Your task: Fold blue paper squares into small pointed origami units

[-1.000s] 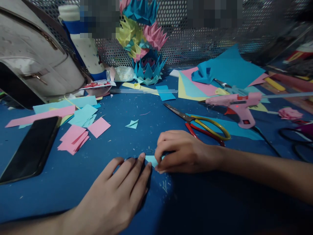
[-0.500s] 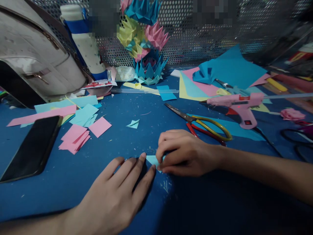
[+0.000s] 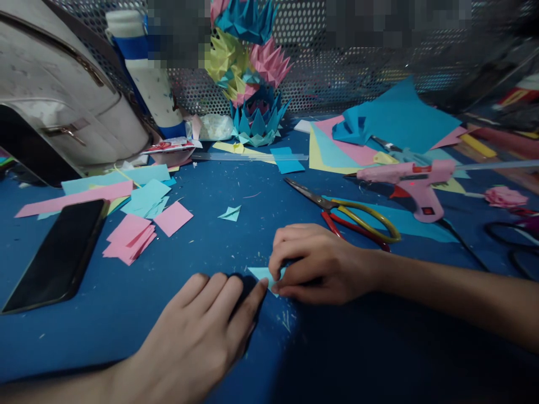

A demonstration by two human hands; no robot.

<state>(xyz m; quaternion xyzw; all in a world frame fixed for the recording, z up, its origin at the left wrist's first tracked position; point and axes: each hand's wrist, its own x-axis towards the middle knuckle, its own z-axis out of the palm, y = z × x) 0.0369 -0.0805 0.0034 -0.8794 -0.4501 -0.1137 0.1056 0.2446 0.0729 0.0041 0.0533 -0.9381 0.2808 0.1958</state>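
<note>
While half-curled, hands (image 3: 202, 331) (image 3: 322, 264) touch paper (image 3: 258, 272).

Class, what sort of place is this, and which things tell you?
Probably a papercraft table: folded paper shapes stand at the back, with scissors and a pink glue gun towards the right.

My left hand (image 3: 202, 331) has room leftward, up to the phone (image 3: 56, 255). Scissors (image 3: 323, 203) and a glue gun (image 3: 415, 178) obstruct reaching past my right hand (image 3: 318, 264).

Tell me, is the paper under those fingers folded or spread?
Folded, it seems: the light-blue paper shows a triangular outline; the right hand hides part.
</note>
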